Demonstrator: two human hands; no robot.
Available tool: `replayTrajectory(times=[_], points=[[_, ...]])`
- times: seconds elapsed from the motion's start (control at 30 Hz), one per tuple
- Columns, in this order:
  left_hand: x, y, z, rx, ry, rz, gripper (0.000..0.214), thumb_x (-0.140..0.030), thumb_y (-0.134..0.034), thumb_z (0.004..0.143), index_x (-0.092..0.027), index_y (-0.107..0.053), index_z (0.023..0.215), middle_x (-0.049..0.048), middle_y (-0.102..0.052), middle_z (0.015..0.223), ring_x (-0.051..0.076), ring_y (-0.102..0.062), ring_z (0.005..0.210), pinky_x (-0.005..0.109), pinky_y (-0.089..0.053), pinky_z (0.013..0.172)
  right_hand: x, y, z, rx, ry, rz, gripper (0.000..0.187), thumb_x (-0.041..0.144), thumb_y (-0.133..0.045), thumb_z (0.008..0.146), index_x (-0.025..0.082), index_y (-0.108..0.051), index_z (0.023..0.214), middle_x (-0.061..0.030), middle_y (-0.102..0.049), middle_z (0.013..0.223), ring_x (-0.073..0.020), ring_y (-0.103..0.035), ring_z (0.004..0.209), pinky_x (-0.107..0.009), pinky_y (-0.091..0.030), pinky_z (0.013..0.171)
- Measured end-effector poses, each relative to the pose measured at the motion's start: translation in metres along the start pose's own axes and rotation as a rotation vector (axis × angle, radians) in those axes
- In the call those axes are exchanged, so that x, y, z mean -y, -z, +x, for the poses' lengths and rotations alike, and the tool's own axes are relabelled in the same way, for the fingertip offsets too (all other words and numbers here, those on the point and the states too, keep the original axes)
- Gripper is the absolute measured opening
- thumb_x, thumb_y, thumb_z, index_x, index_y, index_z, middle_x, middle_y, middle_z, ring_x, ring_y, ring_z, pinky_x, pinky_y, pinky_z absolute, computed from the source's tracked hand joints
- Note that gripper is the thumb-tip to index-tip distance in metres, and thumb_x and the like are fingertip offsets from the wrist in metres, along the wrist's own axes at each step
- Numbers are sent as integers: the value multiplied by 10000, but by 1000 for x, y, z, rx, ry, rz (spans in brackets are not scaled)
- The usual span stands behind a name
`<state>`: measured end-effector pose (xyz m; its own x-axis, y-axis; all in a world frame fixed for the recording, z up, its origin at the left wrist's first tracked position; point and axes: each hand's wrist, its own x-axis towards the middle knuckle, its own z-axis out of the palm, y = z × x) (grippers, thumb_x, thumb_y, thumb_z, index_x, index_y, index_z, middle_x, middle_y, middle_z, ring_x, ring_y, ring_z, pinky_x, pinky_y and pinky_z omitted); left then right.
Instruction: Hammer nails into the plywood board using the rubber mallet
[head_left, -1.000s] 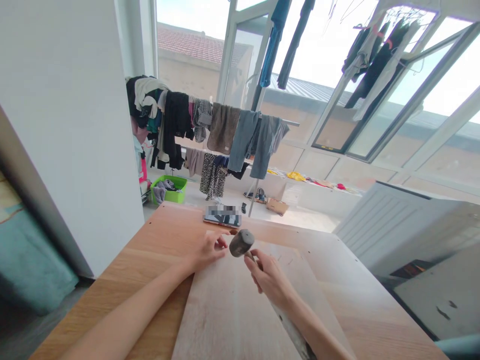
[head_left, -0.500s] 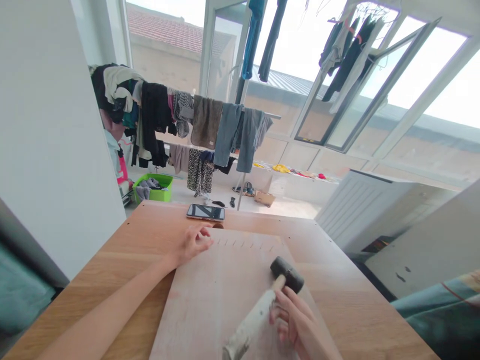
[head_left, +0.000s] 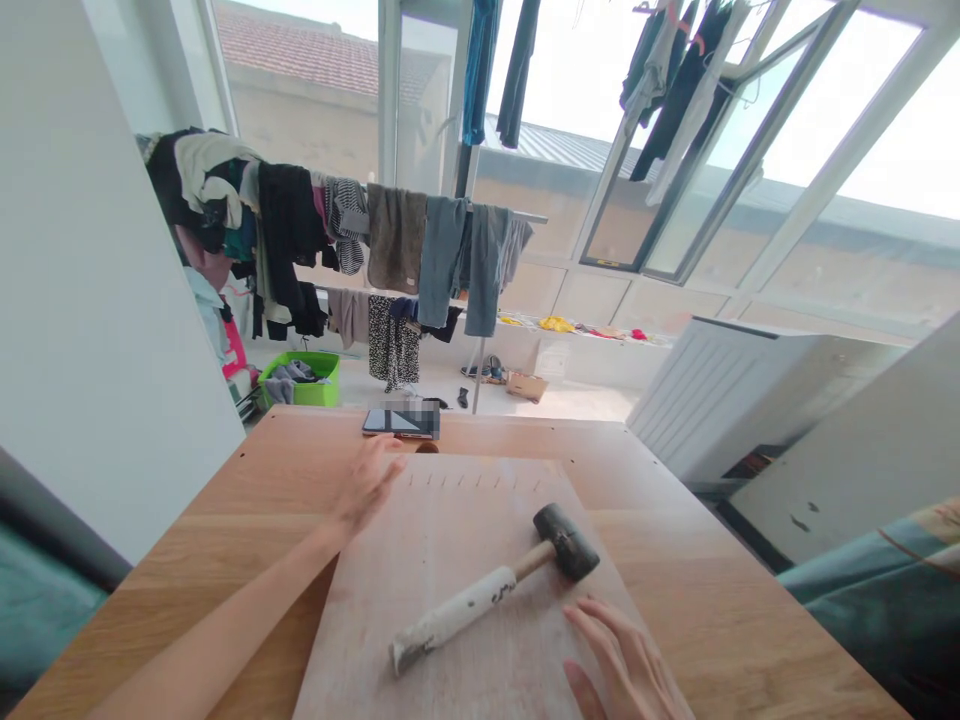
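A rubber mallet (head_left: 480, 598) with a black head and a white-wrapped wooden handle lies on a pale wooden board (head_left: 375, 600). Just right of its handle, my right hand (head_left: 619, 655) is open over the board's right edge, fingers spread and apart from the mallet. At the board's far left corner is my left hand (head_left: 371, 485), open, with its fingers stretched toward the phone. A row of several thin nails (head_left: 461, 481) stands along the board's far edge. Behind the board sits a small round brown object (head_left: 427, 449), partly hidden.
The board rests on a wooden table (head_left: 690, 580). A phone (head_left: 401, 421) lies at the table's far edge. Beyond stand a laden clothes rack (head_left: 450, 260) and a green basket (head_left: 322, 378). A white ribbed cabinet (head_left: 697, 400) is at the right, a white wall at the left.
My right hand has let go of the mallet, which now lies on the board, and has drawn back to the right. My left hand has opened its fingers and shifted slightly left.
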<state>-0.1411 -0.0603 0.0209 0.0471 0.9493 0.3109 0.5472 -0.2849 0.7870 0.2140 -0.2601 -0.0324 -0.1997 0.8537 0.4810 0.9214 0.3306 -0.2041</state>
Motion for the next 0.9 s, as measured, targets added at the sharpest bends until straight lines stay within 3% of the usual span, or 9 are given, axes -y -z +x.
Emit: replayTrajectory(times=[0.2,0.47,0.6,0.67,0.73,0.9], points=[[-18,-27,-12,-26,-9,33,338,-467,-433,897,-233,-566,1102,76,-600,1249,270,-495,1275,473,-332,1120,-33,13,1,15,-32,-80,375,390,-493,950,294,-563,1306,-77,-623,1328,-282,-583,1242,-401,-503,1000],[-61,-113,-8,-69,-68,128,209,-341,-482,914,-234,-556,1078,96,-570,1318,261,-473,1299,511,-257,1154,-126,40,2,-12,-89,-163,434,467,-455,956,260,-554,1324,-89,-563,1411,-268,-525,1313,-408,-451,1088],[-87,-161,8,-28,-67,155,223,-349,-494,920,-219,-580,1079,109,-567,1341,265,-482,1297,521,-255,1151,-193,46,-16,-11,36,-372,412,314,-409,958,226,-558,1332,-117,-595,1368,-293,-498,1332,-477,-460,1065],[-99,-182,17,-17,-64,172,237,-353,-477,934,-217,-588,1094,111,-559,1366,256,-483,1297,515,-247,1157,-225,49,-30,-30,151,-496,425,175,-391,917,243,-615,1271,-111,-627,1330,-312,-473,1349,-523,-453,1055],[-107,-199,25,-3,-66,187,262,-370,-470,942,-211,-600,1105,120,-555,1380,260,-485,1297,517,-243,1161,-251,50,-43,-41,177,-607,488,103,-409,857,271,-630,1258,-98,-613,1362,-323,-458,1358,-522,-492,1002],[-112,-223,41,2,-71,199,357,-407,-429,967,-160,-617,1141,164,-532,1415,285,-452,1337,503,-251,1170,-272,49,-59,4,118,-695,516,79,-417,825,293,-654,1230,-96,-584,1409,-331,-449,1370,-474,-546,923]])
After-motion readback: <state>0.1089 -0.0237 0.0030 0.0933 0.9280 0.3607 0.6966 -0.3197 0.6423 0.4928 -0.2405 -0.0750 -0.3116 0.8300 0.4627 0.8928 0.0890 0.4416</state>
